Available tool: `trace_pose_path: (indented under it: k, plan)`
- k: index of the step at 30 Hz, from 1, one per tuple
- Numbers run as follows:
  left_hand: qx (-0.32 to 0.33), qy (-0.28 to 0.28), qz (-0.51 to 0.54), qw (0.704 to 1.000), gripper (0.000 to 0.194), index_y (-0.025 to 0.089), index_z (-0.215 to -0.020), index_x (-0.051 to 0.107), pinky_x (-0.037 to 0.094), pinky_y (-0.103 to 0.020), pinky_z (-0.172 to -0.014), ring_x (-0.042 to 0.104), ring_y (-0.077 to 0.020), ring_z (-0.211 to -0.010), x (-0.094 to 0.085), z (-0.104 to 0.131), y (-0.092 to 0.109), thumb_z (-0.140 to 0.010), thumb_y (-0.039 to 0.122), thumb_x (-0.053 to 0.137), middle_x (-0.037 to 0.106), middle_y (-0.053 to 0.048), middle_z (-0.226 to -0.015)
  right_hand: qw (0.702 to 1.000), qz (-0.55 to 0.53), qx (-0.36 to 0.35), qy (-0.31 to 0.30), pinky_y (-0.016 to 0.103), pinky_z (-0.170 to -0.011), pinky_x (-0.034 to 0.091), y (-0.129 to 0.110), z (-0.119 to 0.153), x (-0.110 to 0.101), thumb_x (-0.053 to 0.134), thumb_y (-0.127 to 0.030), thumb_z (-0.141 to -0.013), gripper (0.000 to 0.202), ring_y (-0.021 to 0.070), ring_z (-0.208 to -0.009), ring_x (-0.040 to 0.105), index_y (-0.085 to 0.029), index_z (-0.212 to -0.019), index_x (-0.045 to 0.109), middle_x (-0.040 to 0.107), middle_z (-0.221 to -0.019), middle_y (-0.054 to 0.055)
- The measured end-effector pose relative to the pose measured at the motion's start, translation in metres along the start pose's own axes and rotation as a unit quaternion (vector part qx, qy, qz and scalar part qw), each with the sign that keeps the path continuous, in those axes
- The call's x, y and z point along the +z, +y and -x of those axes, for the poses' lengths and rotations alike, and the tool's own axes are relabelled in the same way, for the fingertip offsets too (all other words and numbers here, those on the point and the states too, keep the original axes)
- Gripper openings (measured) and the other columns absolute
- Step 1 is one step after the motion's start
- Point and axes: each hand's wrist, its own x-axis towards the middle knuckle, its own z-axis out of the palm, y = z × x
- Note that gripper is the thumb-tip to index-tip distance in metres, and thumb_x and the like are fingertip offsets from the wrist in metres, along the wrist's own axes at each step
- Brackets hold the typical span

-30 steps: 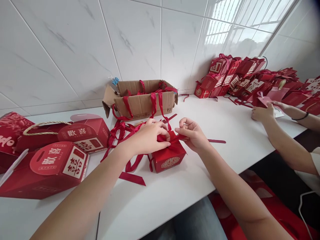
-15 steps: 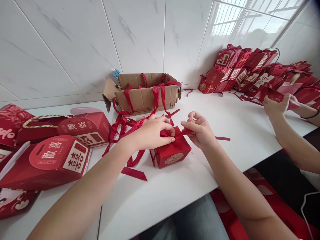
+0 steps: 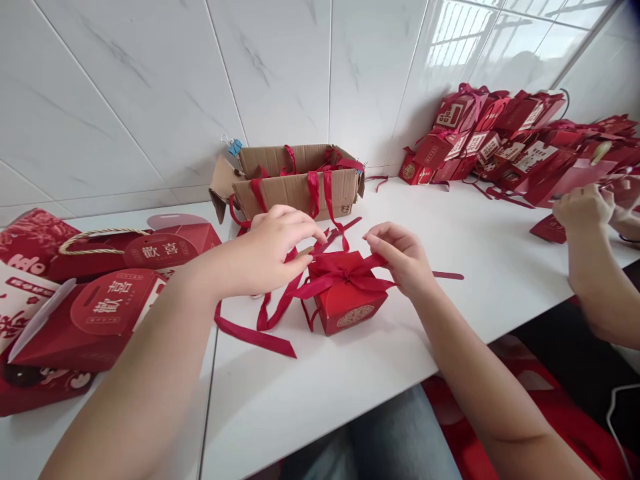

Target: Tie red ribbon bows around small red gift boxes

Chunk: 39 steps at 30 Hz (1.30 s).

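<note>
A small red gift box point(image 3: 345, 310) with a round gold pattern on its front stands on the white table. Across its top lies a dark red ribbon bow point(image 3: 345, 272), knotted in the middle. My right hand point(image 3: 400, 257) pinches the bow's right loop between thumb and fingers. To the left, my left hand point(image 3: 270, 250) is off the bow, thumb and fingers apart above loose red ribbons point(image 3: 280, 310). A small tan piece shows by its fingertips; I cannot tell what it is.
A cardboard box point(image 3: 290, 197) with ribbons over its edge stands by the wall. Red gift boxes point(image 3: 107, 313) lie at left, and a pile of them point(image 3: 465, 147) at far right. Another person's hands point(image 3: 585, 207) work at right. A flat red strip point(image 3: 447, 275) lies nearby.
My left hand has let go of the ribbon and moved up and left, uncovering the bow. My right hand stays at the right loop. The other person's hands have moved right.
</note>
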Motion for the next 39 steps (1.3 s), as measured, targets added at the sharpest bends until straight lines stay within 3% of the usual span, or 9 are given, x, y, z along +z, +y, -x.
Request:
trace_pose_path:
  k: [6, 12, 16, 20, 28, 30, 33, 36, 39]
  plan:
    - [-0.027, -0.069, -0.015, 0.997, 0.030, 0.033, -0.101, 0.062, 0.041, -0.045, -0.092, 0.037, -0.0319, -0.122, 0.006, -0.006, -0.002, -0.078, 0.049, 0.054, 0.053, -0.002, -0.122, 1.000, 0.020, -0.016, -0.008, 0.023, -0.047, 0.025, 0.001, 0.000, -0.002, 0.068, -0.040, -0.077, 0.022, 0.0074, -0.051, 0.030, -0.020, -0.080, 0.061, 0.038, -0.058, -0.005]
    - [-0.018, -0.084, 0.031, 0.996, 0.021, 0.026, -0.085, 0.060, 0.047, -0.037, -0.081, 0.050, -0.0265, -0.106, 0.011, -0.012, -0.003, -0.078, 0.045, 0.055, 0.058, -0.003, -0.107, 0.995, 0.083, -0.018, -0.047, 0.024, -0.048, 0.025, 0.001, 0.003, 0.000, 0.065, -0.043, -0.080, 0.026, 0.0075, -0.050, 0.030, -0.018, -0.075, 0.059, 0.038, -0.056, -0.005]
    - [0.004, -0.050, 0.124, 0.991, 0.020, 0.026, -0.092, 0.060, 0.045, -0.035, -0.085, 0.054, -0.0210, -0.097, 0.014, -0.017, -0.006, -0.080, 0.041, 0.055, 0.057, 0.000, -0.114, 0.990, 0.111, 0.015, -0.080, 0.023, -0.049, 0.027, 0.000, 0.004, 0.002, 0.063, -0.047, -0.080, 0.031, 0.0077, -0.053, 0.036, -0.016, -0.077, 0.061, 0.046, -0.059, -0.002]
    - [0.008, -0.034, 0.211, 0.977, 0.017, 0.025, -0.095, 0.057, 0.044, -0.035, -0.085, 0.055, -0.0185, -0.095, 0.026, -0.024, -0.003, -0.086, 0.035, 0.047, 0.060, 0.000, -0.102, 0.986, 0.115, 0.059, -0.106, 0.023, -0.048, 0.030, -0.001, 0.005, 0.004, 0.060, -0.054, -0.079, 0.042, 0.0092, -0.053, 0.040, -0.015, -0.093, 0.068, 0.051, -0.061, -0.001]
    - [0.024, 0.053, 0.229, 0.972, 0.012, 0.024, -0.093, 0.056, 0.038, -0.037, -0.093, 0.052, -0.0191, -0.102, 0.038, -0.025, 0.007, -0.086, 0.027, 0.046, 0.057, -0.001, -0.108, 0.990, 0.036, 0.094, -0.101, 0.021, -0.046, 0.030, -0.003, 0.001, 0.002, 0.054, -0.054, -0.084, 0.045, 0.0060, -0.047, 0.032, -0.014, -0.096, 0.070, 0.035, -0.054, -0.005]
    - [0.004, 0.027, 0.243, 0.970, 0.013, 0.023, -0.092, 0.056, 0.040, -0.036, -0.088, 0.053, -0.0193, -0.097, 0.035, -0.025, 0.006, -0.085, 0.027, 0.046, 0.058, -0.001, -0.102, 0.994, 0.043, 0.071, -0.072, 0.021, -0.046, 0.030, -0.004, -0.001, 0.001, 0.056, -0.052, -0.083, 0.041, 0.0059, -0.048, 0.032, -0.015, -0.092, 0.069, 0.035, -0.055, -0.005]
    - [-0.030, -0.065, 0.292, 0.954, 0.013, 0.022, -0.087, 0.057, 0.043, -0.033, -0.081, 0.054, -0.0188, -0.090, 0.030, -0.025, 0.003, -0.083, 0.030, 0.048, 0.057, -0.001, -0.094, 0.997, 0.043, 0.055, -0.027, 0.021, -0.047, 0.032, -0.002, -0.002, 0.001, 0.061, -0.050, -0.080, 0.035, 0.0060, -0.050, 0.035, -0.016, -0.087, 0.066, 0.039, -0.058, -0.005]
    - [-0.037, -0.143, 0.337, 0.930, 0.015, 0.021, -0.086, 0.060, 0.044, -0.032, -0.082, 0.054, -0.0193, -0.094, 0.027, -0.026, -0.002, -0.080, 0.033, 0.052, 0.057, -0.002, -0.101, 0.997, 0.033, 0.061, -0.035, 0.021, -0.048, 0.031, 0.001, -0.004, -0.001, 0.063, -0.048, -0.079, 0.032, 0.0061, -0.051, 0.036, -0.017, -0.086, 0.062, 0.042, -0.060, -0.005]
    - [-0.042, -0.144, 0.382, 0.912, 0.023, 0.021, -0.089, 0.064, 0.044, -0.032, -0.085, 0.054, -0.0209, -0.098, 0.028, -0.028, -0.008, -0.077, 0.039, 0.058, 0.058, -0.004, -0.110, 0.997, 0.045, 0.042, -0.053, 0.022, -0.050, 0.030, 0.004, -0.004, -0.002, 0.064, -0.046, -0.079, 0.028, 0.0066, -0.052, 0.036, -0.018, -0.082, 0.061, 0.045, -0.061, -0.004]
